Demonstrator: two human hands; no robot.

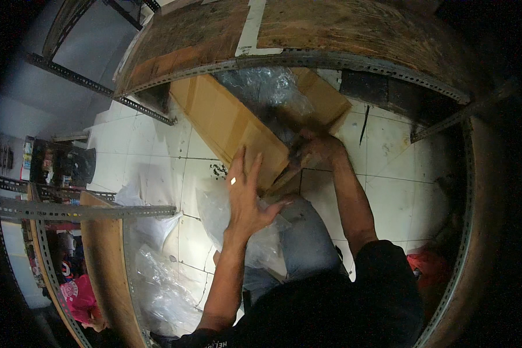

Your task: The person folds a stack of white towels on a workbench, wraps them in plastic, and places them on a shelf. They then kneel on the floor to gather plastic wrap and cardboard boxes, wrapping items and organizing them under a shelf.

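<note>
A brown cardboard box point(223, 119) stands open on the floor, partly under the shelf. Crumpled clear plastic point(267, 87) and dark contents show inside it. My left hand point(246, 194) lies against the box's near left side, fingers stretched and spread, holding nothing. At the box's near right corner is my right hand point(327, 151), bent inward over the opening's edge. Its fingers are blurred and in shadow beside something dark, so their grip is unclear. Below my left hand, a sheet of clear plastic point(211, 211) lies near my knees.
A wooden shelf point(354, 32) with a perforated metal edge overhangs the box. Metal uprights point(467, 191) stand at the right. More clear plastic point(162, 290) covers the white tiled floor point(388, 200) at lower left. A red bag-like thing point(428, 264) lies right; a person in pink point(81, 298) is lower left.
</note>
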